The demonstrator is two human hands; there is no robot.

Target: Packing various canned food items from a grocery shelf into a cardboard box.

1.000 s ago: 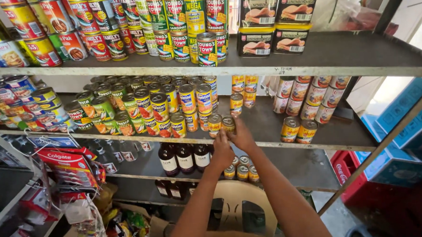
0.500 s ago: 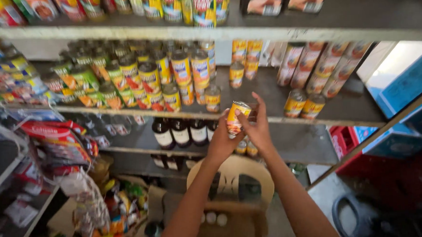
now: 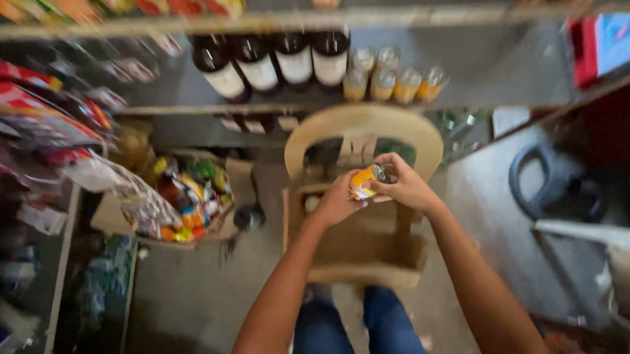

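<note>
Both hands meet in the middle of the head view around one small can [image 3: 366, 181] with a yellow-orange label and a silver top. My left hand [image 3: 337, 201] grips its left side and my right hand [image 3: 404, 186] wraps its right side. The can lies tilted, held in the air above a beige plastic chair [image 3: 361, 136]. A brown cardboard box [image 3: 357, 249] rests on the chair's seat right under the hands. My legs in blue jeans [image 3: 364, 323] show below.
A shelf at the top carries dark bottles [image 3: 278, 62] and small jars [image 3: 392, 81]. Red snack packets [image 3: 40, 115] hang at the left, above a box of colourful packets [image 3: 181, 197]. A dark hose coil [image 3: 556, 180] lies on the floor at the right.
The hands have come down from the can shelf with the can, and my view has tilted down to the chair and floor. The upper shelves have left the view.
</note>
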